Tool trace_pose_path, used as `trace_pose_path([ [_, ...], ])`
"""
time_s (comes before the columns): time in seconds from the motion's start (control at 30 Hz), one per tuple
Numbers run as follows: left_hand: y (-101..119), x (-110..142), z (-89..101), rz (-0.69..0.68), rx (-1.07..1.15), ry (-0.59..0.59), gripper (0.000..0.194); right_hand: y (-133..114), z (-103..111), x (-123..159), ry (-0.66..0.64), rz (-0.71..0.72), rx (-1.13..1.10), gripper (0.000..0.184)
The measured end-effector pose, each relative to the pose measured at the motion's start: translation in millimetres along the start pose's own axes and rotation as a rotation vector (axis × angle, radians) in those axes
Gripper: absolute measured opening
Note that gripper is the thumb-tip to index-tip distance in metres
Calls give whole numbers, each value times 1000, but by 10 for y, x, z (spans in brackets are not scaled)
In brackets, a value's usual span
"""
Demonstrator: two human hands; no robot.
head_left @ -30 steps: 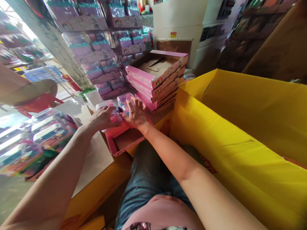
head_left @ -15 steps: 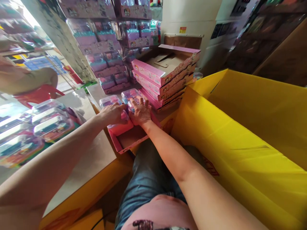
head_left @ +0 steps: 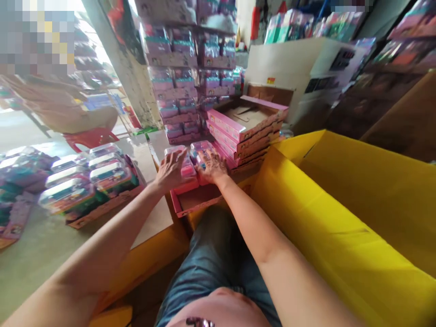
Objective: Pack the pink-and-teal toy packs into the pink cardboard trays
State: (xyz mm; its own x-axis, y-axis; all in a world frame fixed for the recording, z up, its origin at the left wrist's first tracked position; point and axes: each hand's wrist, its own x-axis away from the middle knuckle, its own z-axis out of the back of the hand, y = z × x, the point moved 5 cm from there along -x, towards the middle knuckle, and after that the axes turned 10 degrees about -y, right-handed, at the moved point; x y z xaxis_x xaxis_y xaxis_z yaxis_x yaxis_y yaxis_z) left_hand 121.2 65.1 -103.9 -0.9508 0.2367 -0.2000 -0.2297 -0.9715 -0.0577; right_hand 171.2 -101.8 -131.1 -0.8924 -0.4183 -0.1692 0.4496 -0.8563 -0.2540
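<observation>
In front of me sits a shallow pink display box holding several clear-lidded plastic packs with pink contents. My left hand lies over the left-hand pack, fingers spread and palm down. On the neighbouring pack rests my right hand, its fingers also stretched and apart. Neither hand is closed round a pack. The near part of the box shows bare brown card. My hands hide parts of the packs.
Flattish pink boxes are stacked just behind. A large yellow carton stands open at the right. Filled boxes of packs are on the left table. Tall stacks rise behind, and a person sits on a red stool.
My left hand has gone from bent fingers on the packs to spread fingers over them. My right hand stays on its pack. The view has tilted up and turned left.
</observation>
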Motion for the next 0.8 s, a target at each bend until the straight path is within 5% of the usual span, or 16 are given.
trace_pose_path([
  [0.07,-174,350,-107,272,150,84,108,-46,49,31,8,35,64,80],
  [0.17,-316,755,-498,547,367,-129,100,-234,83,69,87,192,161,89],
  [0.27,-292,854,-792,560,490,-378,64,-464,5,28,92,364,226,94],
  [0.37,-269,774,-876,532,540,-435,35,-577,-134,-83,46,390,250,101],
  [0.67,-199,766,-899,525,547,-397,41,-593,-251,-127,59,298,233,94],
  [0.8,-198,710,-869,534,531,-386,43,-656,-184,81,38,272,260,99],
])
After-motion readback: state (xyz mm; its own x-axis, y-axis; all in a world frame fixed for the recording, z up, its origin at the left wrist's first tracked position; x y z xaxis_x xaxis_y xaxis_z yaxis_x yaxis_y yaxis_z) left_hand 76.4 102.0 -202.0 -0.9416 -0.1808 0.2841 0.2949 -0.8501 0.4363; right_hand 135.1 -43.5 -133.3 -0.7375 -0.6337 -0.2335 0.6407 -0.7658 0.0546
